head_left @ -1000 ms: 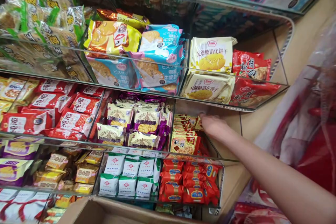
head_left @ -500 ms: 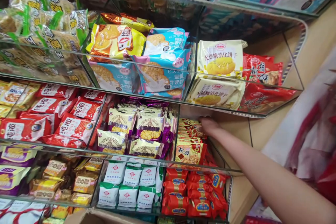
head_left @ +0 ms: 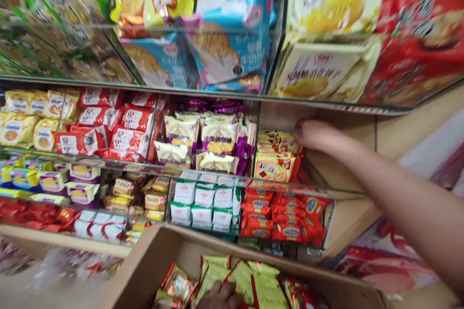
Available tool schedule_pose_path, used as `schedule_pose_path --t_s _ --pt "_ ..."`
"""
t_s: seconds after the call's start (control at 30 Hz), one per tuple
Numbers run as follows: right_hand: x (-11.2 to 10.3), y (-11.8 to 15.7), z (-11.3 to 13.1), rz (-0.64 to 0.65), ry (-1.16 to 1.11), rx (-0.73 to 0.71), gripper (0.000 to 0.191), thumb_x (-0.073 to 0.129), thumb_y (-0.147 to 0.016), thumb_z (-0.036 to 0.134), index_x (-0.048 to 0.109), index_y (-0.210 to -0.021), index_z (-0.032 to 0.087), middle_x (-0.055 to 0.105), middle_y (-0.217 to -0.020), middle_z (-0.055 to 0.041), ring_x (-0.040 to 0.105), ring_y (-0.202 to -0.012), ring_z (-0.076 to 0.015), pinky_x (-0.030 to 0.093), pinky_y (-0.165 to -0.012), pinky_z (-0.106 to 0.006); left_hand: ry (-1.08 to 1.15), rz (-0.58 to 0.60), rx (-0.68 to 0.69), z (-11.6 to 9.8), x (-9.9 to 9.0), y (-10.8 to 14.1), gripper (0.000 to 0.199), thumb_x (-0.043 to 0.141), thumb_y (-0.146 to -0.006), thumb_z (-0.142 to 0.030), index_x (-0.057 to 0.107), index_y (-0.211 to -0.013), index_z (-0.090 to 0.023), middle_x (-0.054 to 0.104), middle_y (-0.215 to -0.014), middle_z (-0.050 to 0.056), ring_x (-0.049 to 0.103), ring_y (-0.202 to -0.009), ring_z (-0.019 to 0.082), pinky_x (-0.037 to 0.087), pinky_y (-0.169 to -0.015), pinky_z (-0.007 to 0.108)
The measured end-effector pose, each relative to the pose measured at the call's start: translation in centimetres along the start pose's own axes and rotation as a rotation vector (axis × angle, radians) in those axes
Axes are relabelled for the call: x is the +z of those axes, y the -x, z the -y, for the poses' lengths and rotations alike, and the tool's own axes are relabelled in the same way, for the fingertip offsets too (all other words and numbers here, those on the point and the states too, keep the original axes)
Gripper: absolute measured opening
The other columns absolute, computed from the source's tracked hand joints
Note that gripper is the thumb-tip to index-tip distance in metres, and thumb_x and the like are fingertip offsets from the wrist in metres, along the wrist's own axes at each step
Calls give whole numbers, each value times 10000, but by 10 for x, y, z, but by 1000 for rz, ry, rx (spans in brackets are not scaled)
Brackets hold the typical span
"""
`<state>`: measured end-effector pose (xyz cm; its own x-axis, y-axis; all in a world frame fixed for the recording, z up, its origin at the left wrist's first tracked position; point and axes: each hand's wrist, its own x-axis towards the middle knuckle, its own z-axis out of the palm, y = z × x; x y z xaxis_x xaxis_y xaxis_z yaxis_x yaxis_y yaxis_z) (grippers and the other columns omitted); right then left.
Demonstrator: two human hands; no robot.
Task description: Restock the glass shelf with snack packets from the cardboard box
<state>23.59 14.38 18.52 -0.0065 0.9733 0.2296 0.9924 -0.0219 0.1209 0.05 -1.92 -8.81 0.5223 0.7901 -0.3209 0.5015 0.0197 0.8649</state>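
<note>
My right hand (head_left: 317, 136) reaches into a lower shelf compartment from the right. It touches the back of a row of cream and red biscuit packets (head_left: 275, 165); its fingertips are mostly hidden, so I cannot tell whether they grip one. At the bottom edge, my left hand (head_left: 222, 294) is inside an open cardboard box (head_left: 145, 263). Its fingers are bent over yellow-gold biscuit packets (head_left: 241, 277), seemingly holding some, with the palm cut off by the frame. More packets with red edges (head_left: 179, 284) lie beside it in the box.
Clear dividers split the shelves. Purple and cream packets (head_left: 217, 137) stand left of my right hand, red packets (head_left: 286, 215) below. An upper shelf edge (head_left: 217, 94) with larger bags (head_left: 232, 53) overhangs the hand. Clear plastic bags (head_left: 83, 263) lie left of the box.
The view has tilted down and moved closer, bringing the box's inside and my left hand into sight. My right hand stays at the same row of packets.
</note>
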Motion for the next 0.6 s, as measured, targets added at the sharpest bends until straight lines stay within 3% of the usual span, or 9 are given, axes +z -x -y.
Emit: schedule_pose_path --t_s 0.07,0.1,0.2,0.27,0.37,0.43,0.53,0.6 --pt "-8 32 1 -134 -27 -81 440 474 -839 333 545 -1135 15 586 -1078 -203 521 -1087 -305 390 -875 -386 -178 29 -39 10 3 -4 612 793 -544 -176 596 -1122 -211 532 -1196 129 398 -1153 363 275 -980 522" --pt "-9 51 1 -228 -50 -132 441 444 -846 353 549 -1124 28 571 -1100 -191 492 -1118 -300 355 -916 -400 -316 50 -48 13 4 -5 662 812 -491 -185 607 -1120 -199 548 -1160 141 399 -1136 391 297 -953 519" --pt "3 116 -1 -534 -211 -400 351 394 -864 380 584 -1048 149 526 -1183 -121 438 -1169 -259 312 -992 -395 -429 77 -83 18 -1 -7 526 830 -432 -234 688 -934 -167 590 -1022 133 410 -1092 413 326 -902 494" --pt "26 159 -6 -598 -347 -543 228 444 -856 325 572 -1039 278 529 -1187 -62 455 -1148 -235 336 -1007 -404 -390 68 -110 18 -9 -8 446 845 -372 -213 690 -788 -176 602 -894 91 432 -1044 401 323 -884 480" --pt "79 212 -16 -507 -496 -655 261 511 -819 257 569 -1067 316 616 -1048 -17 558 -1006 -188 442 -924 -325 -281 27 -134 14 -23 -6 362 836 -363 -198 636 -665 -197 538 -668 -3 501 -861 307 372 -783 398" --pt "118 237 -18 -362 -598 -601 222 535 -817 281 598 -1030 286 666 -953 -3 613 -893 -168 505 -819 -281 -158 -16 -121 4 -28 -3 293 797 -469 -267 598 -674 -201 484 -599 -41 498 -711 213 389 -664 306" --pt "163 257 -1 44 -906 -246 246 547 -813 356 587 -1033 254 688 -919 -20 649 -800 -164 540 -696 -267 74 -67 -48 -23 -22 -1 313 667 -641 -449 536 -763 -192 456 -590 -65 435 -561 121 354 -528 222" --pt "176 260 21 270 -1134 -13 367 516 -812 429 543 -1110 215 680 -967 -51 647 -829 -174 534 -698 -276 212 -104 11 -43 -10 -2 396 563 -698 -564 494 -786 -184 445 -601 -63 414 -535 101 356 -507 212"
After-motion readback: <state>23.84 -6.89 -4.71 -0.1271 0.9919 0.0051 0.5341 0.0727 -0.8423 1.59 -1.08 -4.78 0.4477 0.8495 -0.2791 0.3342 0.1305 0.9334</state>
